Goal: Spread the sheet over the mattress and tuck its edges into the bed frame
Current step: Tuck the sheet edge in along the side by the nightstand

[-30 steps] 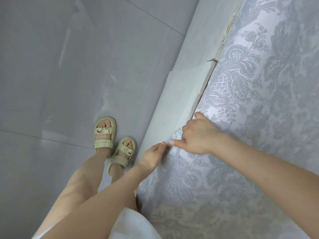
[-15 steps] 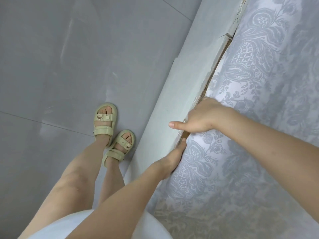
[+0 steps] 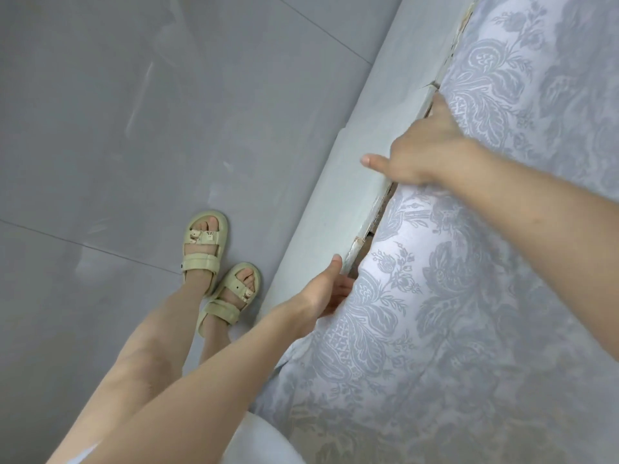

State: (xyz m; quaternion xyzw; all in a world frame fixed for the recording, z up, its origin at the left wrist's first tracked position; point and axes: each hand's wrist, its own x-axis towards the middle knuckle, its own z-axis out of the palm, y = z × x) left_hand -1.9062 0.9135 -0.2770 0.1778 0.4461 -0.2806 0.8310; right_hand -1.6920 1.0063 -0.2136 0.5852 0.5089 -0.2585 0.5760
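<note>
The sheet (image 3: 485,296) is the biggest thing here. It is pale blue with leaf and flower shapes, and it lies flat over the mattress, filling the right side. It looks soft, thin and light, so I think it will bend and bunch up easily and slide back out if it is not pushed deep. The best place to take it is right at its loose edge, next to the frame.

The grey tile floor (image 3: 134,128) fills the left side.

Between them runs the pale bed frame (image 3: 338,195), a long hard rail with chipped paint. A thin dark gap (image 3: 368,234) shows between the rail and the sheet. That tight gap is what stands in the way.

The right hand (image 3: 425,152) is on the sheet at the gap, thumb sticking out over the rail. Its fingers go down inside, so I cannot tell if they pinch or only push.

The left hand (image 3: 318,293) is nearer, thumb on the rail. Its fingers (image 3: 343,284) look straight, touch the sheet's edge and hold nothing.

White clothing (image 3: 268,443) shows at the bottom. Two pale sandals (image 3: 204,242) stand on the floor just beside the frame.
</note>
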